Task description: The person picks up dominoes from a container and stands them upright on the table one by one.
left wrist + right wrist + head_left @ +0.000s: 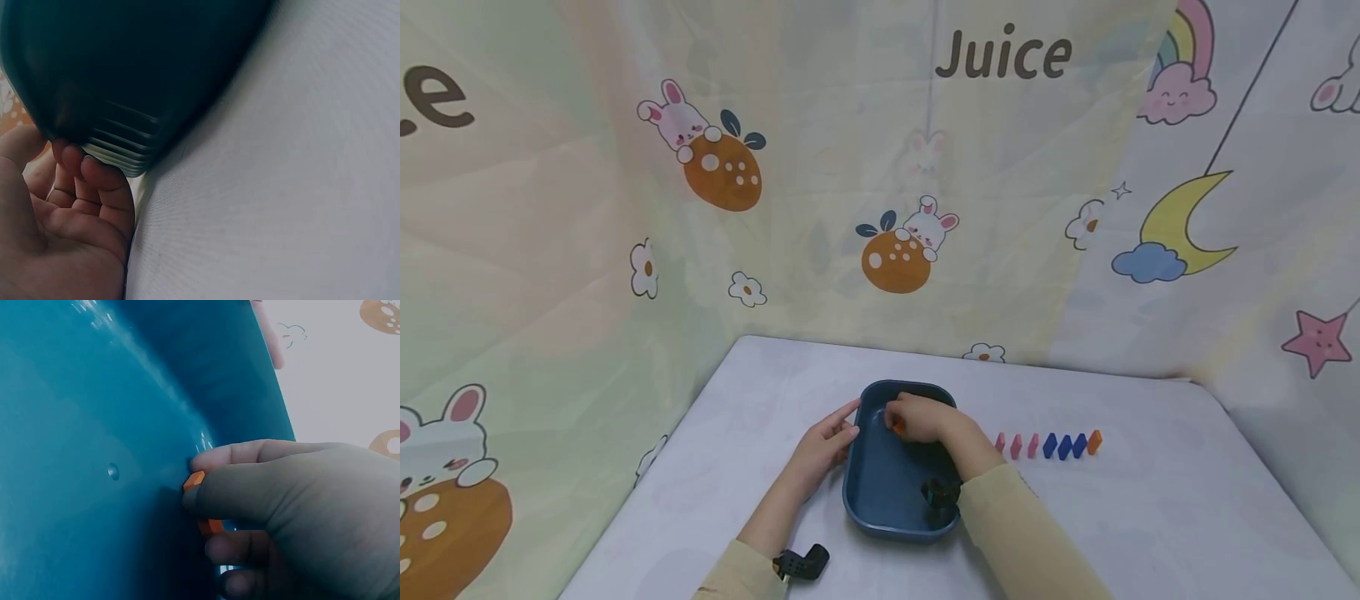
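A dark blue rectangular tub (880,492) with rounded corners stands on the table. My left hand (820,450) rests against its left side, fingertips touching the outer wall; in the left wrist view the fingers (109,184) bend lightly at the ribbed end of the wall. My right hand (917,417) reaches inside the tub near the far end. Between thumb and fingers it pinches a small orange block (211,525), close over the tub's floor, partly hidden by the thumb.
Right of the tub, small upright blocks stand in a line: pink blocks (1016,447), blue blocks (1064,447) and an orange one (1095,442) at the end. My right forearm passes close by the pink ones. A printed cloth (820,167) hangs behind the white table (1165,500).
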Tool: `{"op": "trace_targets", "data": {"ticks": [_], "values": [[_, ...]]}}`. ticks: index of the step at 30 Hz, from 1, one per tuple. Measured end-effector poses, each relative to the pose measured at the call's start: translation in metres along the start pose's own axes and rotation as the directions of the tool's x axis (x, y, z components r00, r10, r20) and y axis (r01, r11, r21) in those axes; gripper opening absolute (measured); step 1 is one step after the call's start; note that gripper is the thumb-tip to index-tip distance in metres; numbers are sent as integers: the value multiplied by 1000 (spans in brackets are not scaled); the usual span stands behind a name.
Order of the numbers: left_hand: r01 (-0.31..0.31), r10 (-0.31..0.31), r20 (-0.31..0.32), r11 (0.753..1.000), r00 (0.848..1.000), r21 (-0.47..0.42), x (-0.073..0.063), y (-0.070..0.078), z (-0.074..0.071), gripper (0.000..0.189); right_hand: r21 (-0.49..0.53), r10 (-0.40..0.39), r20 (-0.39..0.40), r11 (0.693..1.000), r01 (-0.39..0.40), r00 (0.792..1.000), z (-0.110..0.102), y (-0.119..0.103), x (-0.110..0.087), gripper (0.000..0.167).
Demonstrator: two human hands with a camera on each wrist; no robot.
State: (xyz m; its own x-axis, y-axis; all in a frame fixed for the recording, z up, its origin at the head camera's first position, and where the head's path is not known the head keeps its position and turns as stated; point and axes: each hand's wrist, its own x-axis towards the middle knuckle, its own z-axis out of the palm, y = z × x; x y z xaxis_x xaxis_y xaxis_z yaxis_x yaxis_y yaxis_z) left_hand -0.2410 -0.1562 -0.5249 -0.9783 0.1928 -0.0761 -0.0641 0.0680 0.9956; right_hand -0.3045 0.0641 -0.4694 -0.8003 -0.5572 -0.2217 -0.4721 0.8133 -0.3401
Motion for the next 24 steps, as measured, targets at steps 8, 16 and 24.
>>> {"op": "trace_targets", "data": {"ticks": [8,16,24], "values": [[-13,13,-3,1000,1000,4,1,-2,-1,51,35,-56,-88,998,59,995,-14,-1,-5,19],[-9,9,-6,1000,1000,1,1,-2,1,50,191,-97,-237,971,144,967,-39,23,-36,22],[-9,9,-6,1000,1000,-3,2,-2,0,48,360,-1,-309,925,118,951,-55,65,-86,25]]}}
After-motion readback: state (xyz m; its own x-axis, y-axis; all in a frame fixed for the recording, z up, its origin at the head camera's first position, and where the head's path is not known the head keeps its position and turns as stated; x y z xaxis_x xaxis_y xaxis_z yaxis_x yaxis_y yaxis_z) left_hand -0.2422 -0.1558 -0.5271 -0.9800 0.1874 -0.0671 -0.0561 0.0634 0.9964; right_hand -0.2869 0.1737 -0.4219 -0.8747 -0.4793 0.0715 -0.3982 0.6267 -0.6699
